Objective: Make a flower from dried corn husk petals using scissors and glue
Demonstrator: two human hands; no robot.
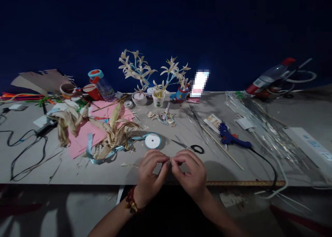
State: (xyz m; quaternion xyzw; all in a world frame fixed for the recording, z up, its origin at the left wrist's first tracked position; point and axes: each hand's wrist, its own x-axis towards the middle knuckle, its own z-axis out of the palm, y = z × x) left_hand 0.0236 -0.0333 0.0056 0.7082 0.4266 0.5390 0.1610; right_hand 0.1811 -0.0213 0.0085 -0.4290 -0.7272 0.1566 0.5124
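My left hand (151, 173) and my right hand (192, 173) meet over the front edge of the table, thumbs and forefingers pinched together. Between the fingertips shows a tiny pale bit, too small to name. Just beyond my left hand lies a spool of light blue ribbon (152, 140). Scissors with black handles (197, 148) rest beyond my right hand, blades pointing left. Farther left, dried corn husks (116, 135) are heaped on pink paper sheets (86, 135). Small husk pieces (169, 120) lie near the middle of the table.
Husk flowers (137, 69) on blue stems stand at the back, by a white cup (158, 100). On the right are a blue glue gun (232, 136) with its cord, wires, a wooden stick (223, 147), plastic wrapping (261, 126) and a power strip (308, 143). Black cables (28, 167) lie left.
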